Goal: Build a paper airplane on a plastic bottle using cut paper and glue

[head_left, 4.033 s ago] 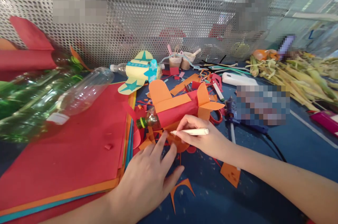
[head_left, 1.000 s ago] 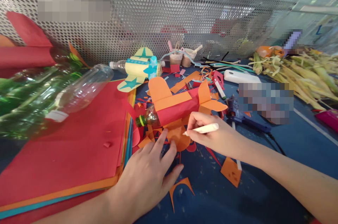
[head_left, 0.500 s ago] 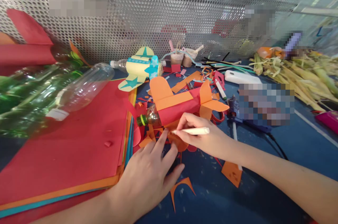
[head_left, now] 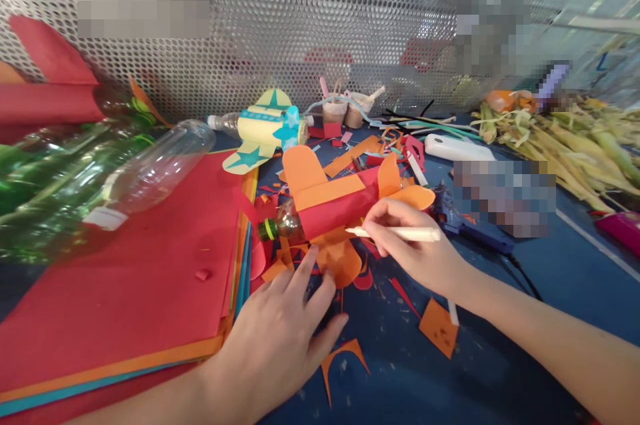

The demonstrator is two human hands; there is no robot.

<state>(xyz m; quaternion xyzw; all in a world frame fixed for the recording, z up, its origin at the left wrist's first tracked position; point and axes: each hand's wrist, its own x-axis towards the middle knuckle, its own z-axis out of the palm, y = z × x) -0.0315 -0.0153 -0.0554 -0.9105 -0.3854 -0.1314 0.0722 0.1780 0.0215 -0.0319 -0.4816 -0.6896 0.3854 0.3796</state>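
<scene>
My right hand (head_left: 410, 245) is closed on a white pen (head_left: 400, 233), its tip pointing left, just above a rounded orange paper piece (head_left: 339, 259). My left hand (head_left: 280, 331) lies flat with fingers spread, fingertips pressing the left edge of that orange piece on the blue table (head_left: 450, 371). Right behind it lies a bottle plane (head_left: 340, 201) wrapped in red paper with orange wings and a green cap.
A stack of red, orange and teal paper sheets (head_left: 125, 285) lies at left under clear and green plastic bottles (head_left: 100, 178). A yellow and teal bottle plane (head_left: 267, 128), paper scraps, a blue glue gun (head_left: 467, 225), a white box (head_left: 457, 148) and corn husks (head_left: 575, 138) sit beyond.
My right hand has lifted the pen off the orange piece and drawn back to the right. My left hand has stayed pressed on the paper.
</scene>
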